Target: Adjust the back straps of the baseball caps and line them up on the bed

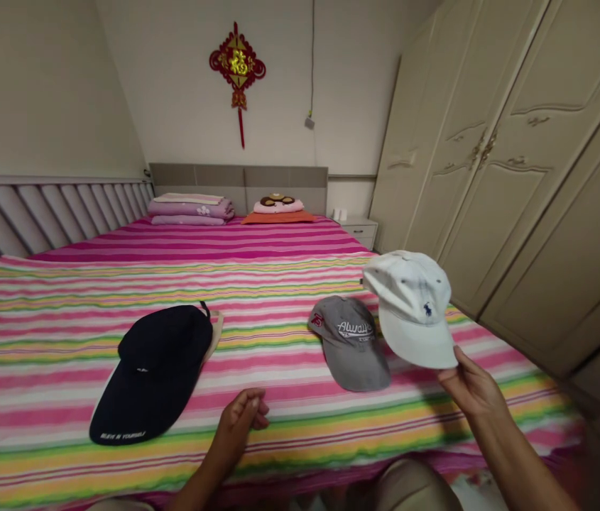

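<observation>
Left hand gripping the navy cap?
No, the left hand holds nothing; the navy cap lies apart from it on the striped sheet.

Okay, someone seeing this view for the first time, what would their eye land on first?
Probably the white cap, held by its brim in the right hand at the right of the striped bedspread. The dark cap lying on the bedspread's left side also stands out against the bright stripes. Beyond, the red and gold ornament hangs on the wall above the headboard.
</observation>
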### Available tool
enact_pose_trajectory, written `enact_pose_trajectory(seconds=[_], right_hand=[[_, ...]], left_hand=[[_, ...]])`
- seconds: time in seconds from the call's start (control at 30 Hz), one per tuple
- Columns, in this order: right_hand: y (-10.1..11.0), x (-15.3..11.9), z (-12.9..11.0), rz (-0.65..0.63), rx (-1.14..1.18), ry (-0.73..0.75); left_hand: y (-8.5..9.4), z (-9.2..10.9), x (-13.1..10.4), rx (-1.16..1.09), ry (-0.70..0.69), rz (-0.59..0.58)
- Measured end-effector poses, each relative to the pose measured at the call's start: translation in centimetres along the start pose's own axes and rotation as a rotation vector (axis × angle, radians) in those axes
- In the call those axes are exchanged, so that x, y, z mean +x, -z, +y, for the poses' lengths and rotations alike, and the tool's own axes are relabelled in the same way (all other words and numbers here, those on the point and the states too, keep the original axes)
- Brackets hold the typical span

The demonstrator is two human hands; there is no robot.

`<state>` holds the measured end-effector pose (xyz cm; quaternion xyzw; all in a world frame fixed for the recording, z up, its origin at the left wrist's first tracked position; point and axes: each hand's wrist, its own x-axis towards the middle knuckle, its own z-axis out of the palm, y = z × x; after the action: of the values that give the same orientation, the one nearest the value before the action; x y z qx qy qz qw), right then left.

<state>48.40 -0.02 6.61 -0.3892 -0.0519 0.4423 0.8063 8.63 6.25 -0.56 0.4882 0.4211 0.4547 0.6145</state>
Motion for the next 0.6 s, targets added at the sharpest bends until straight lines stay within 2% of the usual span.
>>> enact_pose_trajectory(seconds=[0.13,0.33,0.6], right_hand=[[1.0,2.7,-0.3,0.038,-0.024,-0.011],[2.2,4.6,0.5,0.056,-0.020,-0.029],[2.8,6.8,1.2,-0.006,-0.120,-0.056]], left_hand=[[-0.1,-0.1,-0.2,0.027,-0.007,-0.006],[0.2,-0.5,0.1,0.032,-0.003,-0.019],[0.0,-0.1,-0.1,0.045,0.006,-0.010]])
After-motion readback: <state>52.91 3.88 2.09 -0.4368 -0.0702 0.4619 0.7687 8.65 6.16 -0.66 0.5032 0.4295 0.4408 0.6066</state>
